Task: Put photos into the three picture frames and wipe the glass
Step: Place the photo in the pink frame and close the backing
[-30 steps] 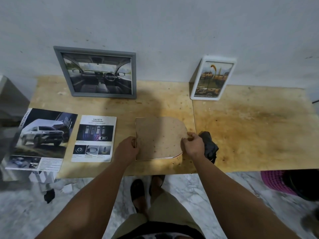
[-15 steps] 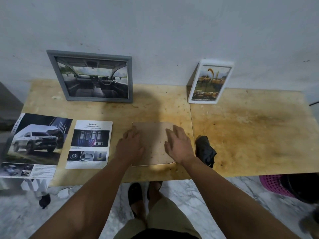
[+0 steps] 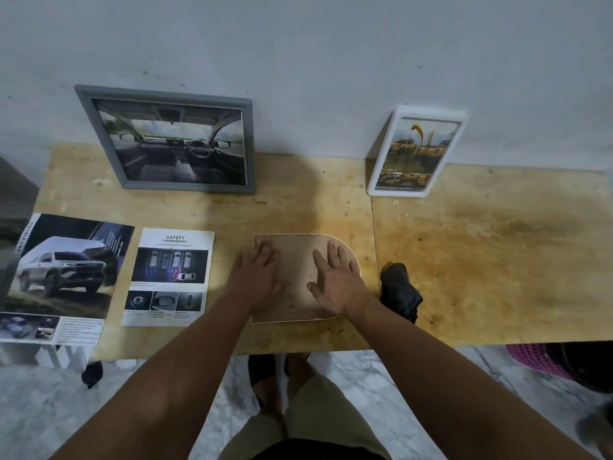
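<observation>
Frame backing board [image 3: 298, 277] lies flat on the wooden table [image 3: 497, 260]; left hand [image 3: 257, 280] and right hand [image 3: 336, 283] press it with fingers spread wide, holding nothing

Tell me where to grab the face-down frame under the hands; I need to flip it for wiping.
Probably the straight left edge of the face-down frame, coming from the left: it lies flat on the table, and the black cloth crowds its rounded right side. Both hands, left hand and right hand, rest flat on it.
</observation>
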`<state>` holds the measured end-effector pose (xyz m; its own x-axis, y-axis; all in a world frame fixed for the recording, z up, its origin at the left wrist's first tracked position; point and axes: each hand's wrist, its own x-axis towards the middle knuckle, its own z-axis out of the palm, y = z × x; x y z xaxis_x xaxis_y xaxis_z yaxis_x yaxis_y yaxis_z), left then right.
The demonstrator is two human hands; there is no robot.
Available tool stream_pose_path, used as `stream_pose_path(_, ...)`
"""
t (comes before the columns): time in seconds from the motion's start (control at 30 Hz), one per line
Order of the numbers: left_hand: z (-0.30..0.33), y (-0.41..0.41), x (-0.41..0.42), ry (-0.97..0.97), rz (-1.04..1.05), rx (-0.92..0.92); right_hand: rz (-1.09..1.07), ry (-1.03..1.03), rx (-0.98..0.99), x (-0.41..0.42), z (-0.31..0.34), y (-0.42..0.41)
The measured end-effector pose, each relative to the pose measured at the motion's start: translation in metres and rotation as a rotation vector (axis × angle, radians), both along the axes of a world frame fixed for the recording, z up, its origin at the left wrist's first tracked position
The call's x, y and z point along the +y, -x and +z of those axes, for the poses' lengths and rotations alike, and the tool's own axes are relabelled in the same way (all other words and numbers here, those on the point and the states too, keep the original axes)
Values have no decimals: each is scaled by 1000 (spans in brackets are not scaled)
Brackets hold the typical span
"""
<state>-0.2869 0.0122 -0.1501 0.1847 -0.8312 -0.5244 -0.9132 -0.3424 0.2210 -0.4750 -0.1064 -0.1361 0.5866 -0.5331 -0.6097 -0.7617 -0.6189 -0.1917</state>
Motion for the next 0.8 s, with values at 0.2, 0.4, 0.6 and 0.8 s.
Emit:
stream_pose_path(0.2, -7, -17, 4, -13, -5, 163, -15, -20, -9, 3, -5, 4)
stream_pose_path(0.4, -8, -19, 5, -16, -33, 167, -43, -57, -54, 1, -2, 6)
stream_pose_path(0.6, -10, -13, 5, -15, -86, 41, -174, -110, -287, -6, 12, 25)
stream_pose_path(0.8, -6, -3, 20, 169, -69, -41, -63, 126, -82, 32, 18, 60)
